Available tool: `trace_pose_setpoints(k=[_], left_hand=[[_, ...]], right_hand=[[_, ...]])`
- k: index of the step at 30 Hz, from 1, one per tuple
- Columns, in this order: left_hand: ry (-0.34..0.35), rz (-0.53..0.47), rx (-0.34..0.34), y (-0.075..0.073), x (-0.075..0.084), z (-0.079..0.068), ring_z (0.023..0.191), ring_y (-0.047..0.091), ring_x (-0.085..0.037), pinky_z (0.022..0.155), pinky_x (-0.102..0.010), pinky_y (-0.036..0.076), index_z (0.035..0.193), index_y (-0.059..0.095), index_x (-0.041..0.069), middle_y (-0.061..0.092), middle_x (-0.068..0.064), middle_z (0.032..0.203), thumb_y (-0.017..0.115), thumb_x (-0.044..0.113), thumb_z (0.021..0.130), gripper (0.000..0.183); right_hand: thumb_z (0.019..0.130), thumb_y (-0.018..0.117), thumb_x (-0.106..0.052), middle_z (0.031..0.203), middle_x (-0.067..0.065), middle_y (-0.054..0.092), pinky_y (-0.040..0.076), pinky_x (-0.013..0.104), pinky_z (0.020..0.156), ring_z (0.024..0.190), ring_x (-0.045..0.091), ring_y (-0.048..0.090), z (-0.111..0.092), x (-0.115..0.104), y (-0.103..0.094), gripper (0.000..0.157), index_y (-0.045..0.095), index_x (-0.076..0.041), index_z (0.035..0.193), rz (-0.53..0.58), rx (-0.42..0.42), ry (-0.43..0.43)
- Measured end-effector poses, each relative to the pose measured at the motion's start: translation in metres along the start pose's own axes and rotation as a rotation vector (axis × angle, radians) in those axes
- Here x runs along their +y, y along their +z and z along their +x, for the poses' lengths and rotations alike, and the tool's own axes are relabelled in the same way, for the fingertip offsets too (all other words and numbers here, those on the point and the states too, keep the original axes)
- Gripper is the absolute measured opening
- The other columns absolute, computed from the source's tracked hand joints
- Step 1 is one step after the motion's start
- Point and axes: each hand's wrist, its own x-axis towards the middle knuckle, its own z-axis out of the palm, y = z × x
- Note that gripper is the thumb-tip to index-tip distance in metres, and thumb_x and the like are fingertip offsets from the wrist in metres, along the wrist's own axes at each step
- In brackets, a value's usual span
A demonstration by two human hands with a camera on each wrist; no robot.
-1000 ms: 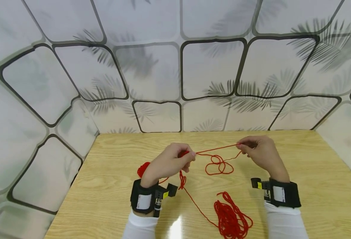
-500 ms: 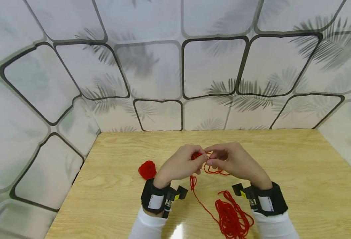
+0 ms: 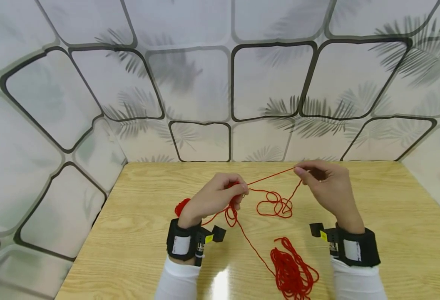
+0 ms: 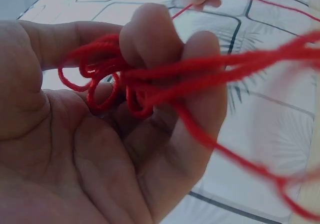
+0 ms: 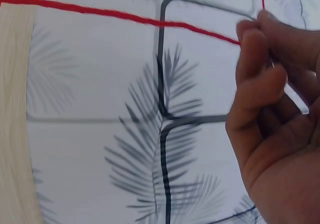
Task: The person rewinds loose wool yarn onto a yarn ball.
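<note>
My left hand (image 3: 217, 196) pinches a small bunch of looped red yarn (image 4: 107, 69) between thumb and fingers, and strands trail out of it. Up to the right, my right hand (image 3: 328, 183) pinches a single strand of red yarn (image 3: 272, 176) that runs straight across to the left hand. From the right fingertips the strand drops to loose yarn loops (image 3: 277, 206) on the table between the hands. In the right wrist view the thumb and fingertips (image 5: 252, 32) meet on the strand. Below the left hand, more loops hang, and a strand leads down to a yarn heap.
A loose heap of red yarn (image 3: 292, 271) lies near the table's front. A small red yarn ball (image 3: 182, 207) sits partly behind the left wrist. The wooden table (image 3: 130, 258) meets a patterned backdrop (image 3: 266, 83) at its far edge.
My right hand came in to the left hand, then moved back out to the upper right, drawing the strand straight. The left hand shifted right, then back left, still pinching the bunch.
</note>
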Motion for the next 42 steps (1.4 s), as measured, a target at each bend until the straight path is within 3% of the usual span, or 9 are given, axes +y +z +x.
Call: trace_pose_setpoints(k=[8, 13, 16, 19, 24, 28, 33, 37, 42], left_hand=[[0.005, -0.164, 0.012, -0.009, -0.003, -0.002, 0.071, 0.056, -0.028, 0.075, -0.042, 0.049, 0.090, 0.057, -0.001, 0.053, -0.019, 0.079, 0.047, 0.023, 0.096, 0.026], [-0.002, -0.204, 0.041, -0.009, -0.001, -0.002, 0.074, 0.057, -0.029, 0.078, -0.043, 0.049, 0.090, 0.056, -0.002, 0.054, -0.020, 0.080, 0.047, 0.022, 0.096, 0.027], [0.005, -0.233, 0.056, -0.005, 0.000, 0.001, 0.076, 0.058, -0.029, 0.079, -0.043, 0.049, 0.090, 0.056, -0.004, 0.056, -0.019, 0.081, 0.048, 0.020, 0.096, 0.026], [0.024, -0.263, 0.096, 0.001, 0.001, 0.005, 0.079, 0.059, -0.027, 0.080, -0.042, 0.049, 0.092, 0.057, -0.005, 0.058, -0.018, 0.083, 0.050, 0.019, 0.095, 0.025], [0.065, -0.304, 0.171, 0.011, 0.000, 0.011, 0.084, 0.058, -0.026, 0.083, -0.039, 0.047, 0.096, 0.059, -0.004, 0.059, -0.015, 0.086, 0.053, 0.024, 0.093, 0.028], [0.096, -0.345, 0.220, 0.015, 0.001, 0.014, 0.088, 0.057, -0.027, 0.081, -0.038, 0.045, 0.097, 0.059, -0.001, 0.060, -0.013, 0.085, 0.055, 0.030, 0.092, 0.032], [0.127, -0.424, 0.282, 0.016, 0.004, 0.014, 0.090, 0.058, -0.029, 0.086, -0.043, 0.044, 0.099, 0.059, -0.001, 0.062, -0.012, 0.086, 0.057, 0.032, 0.090, 0.034], [0.149, -0.462, 0.332, 0.014, 0.004, 0.015, 0.092, 0.059, -0.030, 0.088, -0.043, 0.044, 0.101, 0.059, -0.001, 0.062, -0.014, 0.090, 0.057, 0.031, 0.091, 0.034], [0.207, -0.503, 0.424, 0.010, 0.006, 0.013, 0.090, 0.059, -0.030, 0.088, -0.044, 0.044, 0.100, 0.058, -0.003, 0.063, -0.014, 0.089, 0.057, 0.030, 0.090, 0.034]], right_hand=[[0.082, 0.068, -0.026, 0.076, 0.003, 0.062, 0.039, 0.020, 0.047, 0.058, 0.013, 0.056, -0.005, 0.056, -0.015, 0.020, 0.070, -0.011, 0.094, -0.025, 0.321, 0.256], [0.083, 0.065, -0.032, 0.080, 0.002, 0.063, 0.041, 0.017, 0.051, 0.061, 0.007, 0.056, -0.010, 0.075, -0.020, 0.028, 0.070, -0.008, 0.096, -0.121, 0.361, 0.415], [0.086, 0.061, -0.036, 0.089, 0.007, 0.064, 0.043, 0.022, 0.054, 0.068, 0.012, 0.057, -0.012, 0.070, -0.021, 0.033, 0.067, -0.008, 0.102, -0.242, 0.163, 0.427], [0.088, 0.058, -0.039, 0.101, 0.013, 0.061, 0.043, 0.029, 0.054, 0.077, 0.021, 0.056, -0.010, 0.046, -0.015, 0.040, 0.061, -0.007, 0.113, -0.305, -0.078, 0.339], [0.087, 0.057, -0.044, 0.090, -0.001, 0.061, 0.044, 0.033, 0.058, 0.074, 0.015, 0.054, -0.006, -0.006, 0.015, 0.029, 0.063, -0.019, 0.101, -0.136, -0.314, 0.156], [0.085, 0.056, -0.051, 0.079, -0.013, 0.061, 0.046, 0.030, 0.063, 0.071, 0.007, 0.055, -0.006, -0.028, 0.041, 0.026, 0.064, -0.026, 0.091, 0.026, -0.573, 0.069], [0.086, 0.058, -0.045, 0.075, -0.006, 0.062, 0.049, 0.032, 0.056, 0.064, 0.012, 0.058, -0.007, -0.027, 0.061, 0.028, 0.065, -0.018, 0.087, 0.190, -0.826, 0.119], [0.087, 0.061, -0.034, 0.065, 0.002, 0.061, 0.048, 0.039, 0.047, 0.053, 0.019, 0.057, -0.007, -0.019, 0.060, 0.024, 0.066, -0.013, 0.078, 0.340, -0.923, 0.185], [0.086, 0.062, -0.030, 0.058, 0.002, 0.060, 0.048, 0.037, 0.046, 0.047, 0.019, 0.056, -0.008, 0.002, 0.047, 0.022, 0.067, -0.015, 0.071, 0.292, -1.041, 0.204]])
